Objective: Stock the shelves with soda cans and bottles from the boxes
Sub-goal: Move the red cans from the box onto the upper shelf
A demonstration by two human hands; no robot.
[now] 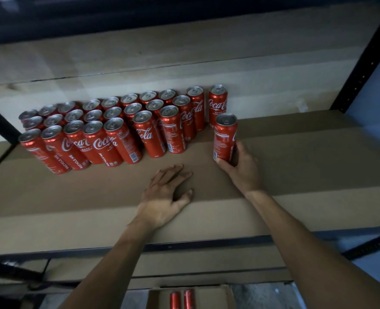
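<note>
While gripping one red can [225,137] with the right hand [245,170], fingers [223,162] curled round it, holds it upright on the shelf [296,152], just right of the packed rows of cans [117,130]; rests the left hand [162,197] flat, fingers spread, nearby.

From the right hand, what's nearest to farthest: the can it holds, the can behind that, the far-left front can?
1. Held can, in the right hand.
2. Back can, just behind it, at the rear.
3. Far-left can, at the left end, in front.
</note>
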